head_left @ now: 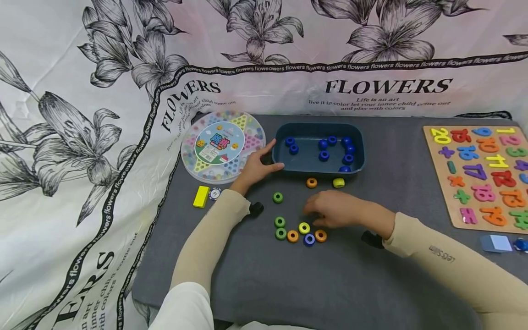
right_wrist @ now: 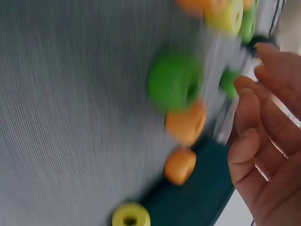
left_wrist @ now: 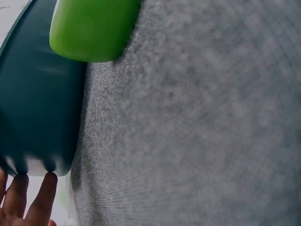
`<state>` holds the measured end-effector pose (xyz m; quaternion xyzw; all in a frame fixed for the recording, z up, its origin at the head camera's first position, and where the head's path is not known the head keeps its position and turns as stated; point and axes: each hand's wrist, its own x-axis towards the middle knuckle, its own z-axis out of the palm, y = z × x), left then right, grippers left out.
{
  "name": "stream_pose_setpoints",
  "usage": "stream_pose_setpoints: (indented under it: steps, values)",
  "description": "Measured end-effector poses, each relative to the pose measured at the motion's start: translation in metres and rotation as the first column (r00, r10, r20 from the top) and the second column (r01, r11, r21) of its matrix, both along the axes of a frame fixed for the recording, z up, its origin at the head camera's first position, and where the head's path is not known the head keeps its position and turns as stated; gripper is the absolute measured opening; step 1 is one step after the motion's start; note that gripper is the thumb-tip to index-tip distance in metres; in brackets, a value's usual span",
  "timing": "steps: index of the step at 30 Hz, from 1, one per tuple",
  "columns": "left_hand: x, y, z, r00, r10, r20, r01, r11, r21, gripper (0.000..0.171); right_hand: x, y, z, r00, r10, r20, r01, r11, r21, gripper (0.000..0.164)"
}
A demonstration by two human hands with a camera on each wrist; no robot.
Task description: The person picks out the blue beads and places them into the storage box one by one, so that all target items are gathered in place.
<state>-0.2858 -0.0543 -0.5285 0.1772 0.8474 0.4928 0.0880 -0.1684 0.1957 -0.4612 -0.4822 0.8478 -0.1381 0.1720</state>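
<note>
My left hand (head_left: pixel 257 168) touches the left end of a dark blue-green tray (head_left: pixel 317 173), thumb and fingers spread. In the left wrist view its fingertips (left_wrist: pixel 49 181) press the tray's end wall. Several blue ring beads (head_left: pixel 323 156) lie inside the tray. My right hand (head_left: pixel 336 208) hovers over the table, fingers loosely bent. The right wrist view, blurred, shows nothing between its fingers and a green bead (right_wrist: pixel 171 80) beside two orange ones. Near it in the head view are a yellow bead (head_left: pixel 304 228), a blue bead (head_left: pixel 309 239) and an orange bead (head_left: pixel 321 236).
Green beads (head_left: pixel 278 197) lie left of the right hand. An orange bead (head_left: pixel 311 183) and a yellow bead (head_left: pixel 338 183) sit before the tray. A round game board (head_left: pixel 194 160) and yellow block (head_left: pixel 201 196) are left; a number board (head_left: pixel 449 192) and blue block (head_left: pixel 496 243) are right.
</note>
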Motion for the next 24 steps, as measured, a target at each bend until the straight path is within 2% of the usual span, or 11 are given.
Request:
stream_pose_setpoints:
  steps: [4, 8, 10, 13, 20, 22, 24]
  values:
    - [0.0, 0.0, 0.004, 1.0, 0.003, 0.003, -0.003, 1.0, 0.001, 0.08, 0.026, -0.004, -0.01, 0.998, 0.058, -0.021, -0.058, 0.998, 0.009, 0.033]
    - [-0.001, 0.001, 0.004, 1.0, -0.002, 0.004, 0.002, 1.0, -0.019, 0.08, 0.041, -0.005, -0.025, 0.983, 0.07, -0.171, -0.067, 0.997, 0.023, 0.032]
    - [-0.001, 0.001, 0.003, 1.0, -0.002, 0.004, 0.002, 1.0, -0.023, 0.08, 0.045, -0.005, -0.032, 0.962, 0.08, -0.261, -0.076, 0.997, 0.024, 0.031]
    - [0.0, 0.0, 0.001, 1.0, 0.001, 0.001, -0.001, 1.0, -0.027, 0.08, 0.049, -0.007, -0.036, 0.932, 0.105, -0.347, -0.103, 0.994, 0.023, 0.03]
    - [0.0, 0.0, 0.002, 1.0, -0.002, -0.004, 0.002, 1.0, -0.009, 0.08, 0.054, -0.013, -0.042, 0.896, 0.132, -0.425, -0.134, 0.991, 0.026, 0.039]
    - [0.001, 0.0, 0.002, 1.0, -0.003, -0.004, 0.003, 1.0, -0.008, 0.079, 0.056, -0.014, -0.043, 0.886, 0.147, -0.441, -0.145, 0.989, 0.039, 0.037]
    - [0.001, 0.0, 0.002, 1.0, -0.003, -0.003, 0.003, 1.0, -0.015, 0.079, 0.057, -0.015, -0.044, 0.886, 0.152, -0.437, -0.153, 0.988, 0.035, 0.034]
